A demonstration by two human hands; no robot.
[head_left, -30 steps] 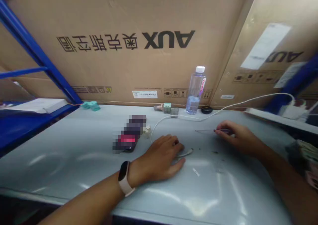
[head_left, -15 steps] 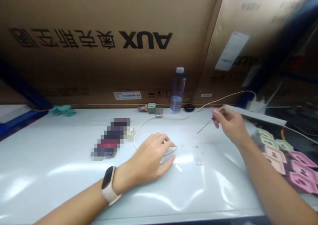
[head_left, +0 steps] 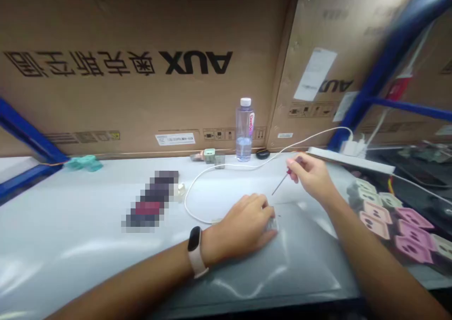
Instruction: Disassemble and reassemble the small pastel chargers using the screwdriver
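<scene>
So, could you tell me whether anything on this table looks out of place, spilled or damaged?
Only the big cardboard box behind the table: its AUX print reads upside down. The white cable trails loose across the table. The water bottle stands upright, nothing is spilled, and the small screwdriver in the right hand looks intact.

A: Table (head_left: 88, 226) finish?
B: Glossy pale grey. Cable (head_left: 226, 165) white. Boxes (head_left: 141, 94) brown, black print.
A: Right edge?
B: Blocks (head_left: 388, 219) pink and beige. Screwdriver (head_left: 280, 184) collar red. Back-left corner: teal part (head_left: 84, 163). Rack (head_left: 381, 61) blue.
</scene>
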